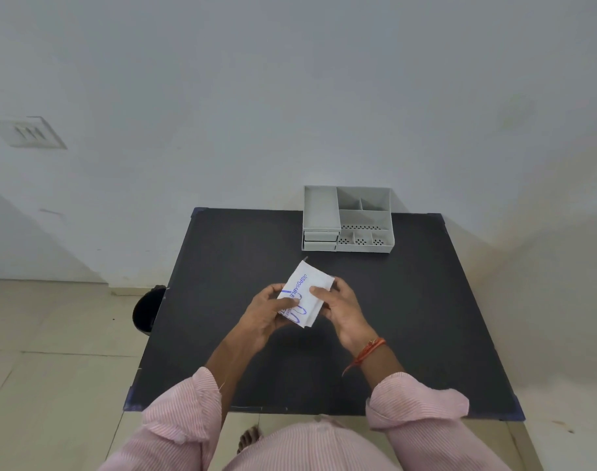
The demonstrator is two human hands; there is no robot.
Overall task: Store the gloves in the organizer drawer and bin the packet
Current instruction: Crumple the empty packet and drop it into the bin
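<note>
A white glove packet (307,283) with blue print is held above the middle of the black table (409,317). My left hand (268,312) grips its lower left side, thumb on the printed face. My right hand (337,305) grips its right edge. No gloves show outside the packet. The grey organizer (348,219) stands at the table's far edge against the wall, with open compartments on top and two shut drawers (320,241) at its front left. A black bin (147,309) sits on the floor beside the table's left edge.
A white wall rises right behind the table. Beige tiled floor lies to the left and in front. A switch plate (26,132) is on the wall at far left. A bare foot (249,436) shows below the table's near edge.
</note>
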